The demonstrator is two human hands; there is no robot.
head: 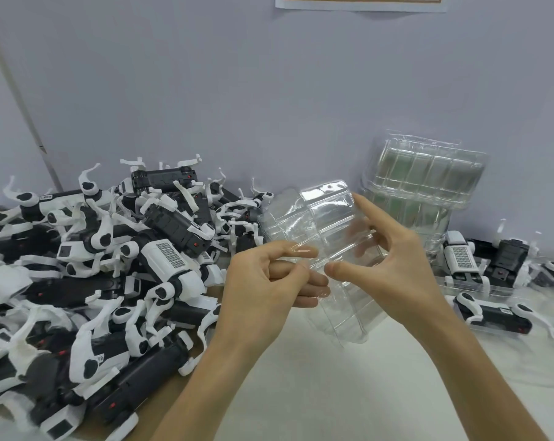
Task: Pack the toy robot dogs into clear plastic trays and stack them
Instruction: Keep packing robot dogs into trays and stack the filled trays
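**Visitor:** What have you got there, seen from your head camera?

**Me:** A clear plastic tray [329,259], lifted off the table [317,393] in front of my chest. My left hand [266,288] pinches its near edge between thumb and fingertips; my right hand [393,265] is spread wide around the other side, thumb on the near rim, index finger up by the top corner. Both are holding the tray; neither holds a dog.

**Visitor:** Is it awkward to handle?

**Me:** I'd judge it very light and thin, springy rather than stiff, and slick. It would likely buckle if squeezed in the middle, so I take it by the rims and ridges.

**Visitor:** And the dogs?

**Me:** A big loose pile of toy robot dogs [110,265] lies to my left, black and white, legs tangled together. To my right, packed dogs [479,265] already lie in trays. Behind the tray, against the wall [269,90], stands the stack of empty trays [425,186].

**Visitor:** Anything in your way?

**Me:** The bare table before me is free. The tangled legs look like the nuisance: pulling one dog may drag its neighbours.
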